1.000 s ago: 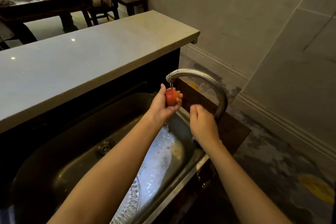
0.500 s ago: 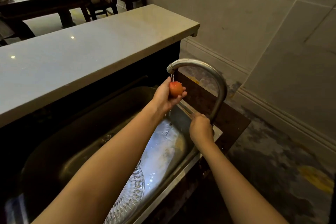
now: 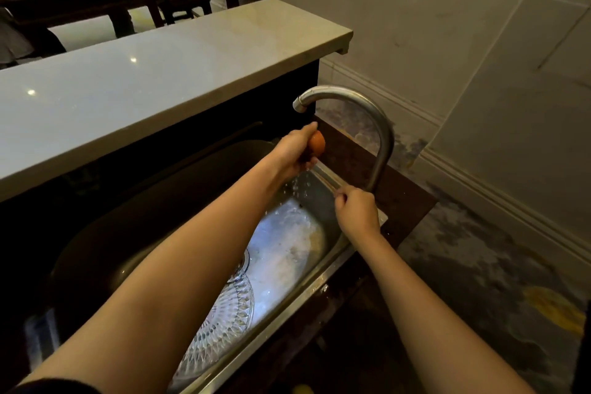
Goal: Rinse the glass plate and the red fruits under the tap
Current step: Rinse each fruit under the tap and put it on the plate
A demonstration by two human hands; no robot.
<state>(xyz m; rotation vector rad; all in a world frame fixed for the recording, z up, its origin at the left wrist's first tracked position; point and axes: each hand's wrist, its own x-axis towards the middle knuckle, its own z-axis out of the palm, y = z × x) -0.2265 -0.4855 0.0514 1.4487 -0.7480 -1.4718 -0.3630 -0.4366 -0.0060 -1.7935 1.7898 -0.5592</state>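
Far left and below, cut-glass plate (image 3: 224, 323) lying flat on the floor of the steel sink (image 3: 323, 269), partly hidden under the left forearm, well below and behind both hands. Centre, left hand (image 3: 295, 150) closed around one red fruit (image 3: 317, 143), fruit showing at the fingertips on the side toward the tap; droplets falling from the hand into the basin. Above and slightly to the right of that hand, tap spout (image 3: 302, 102), mouth pointing down; no stream discernible from it. Fruit held below the spout mouth and apart from it, displaced a little to the right of the line beneath it. Further right, right hand (image 3: 356, 211) closed at the foot of the tap, by the sink rim; whatever is gripped there, presumably the tap control, not visible. Relation governing the next move: plate directly beneath the left arm, nearer that hand than the right; fruit roundish, no marked long axis. Other red fruits not in view. Probable stage: fruit rinse ending.
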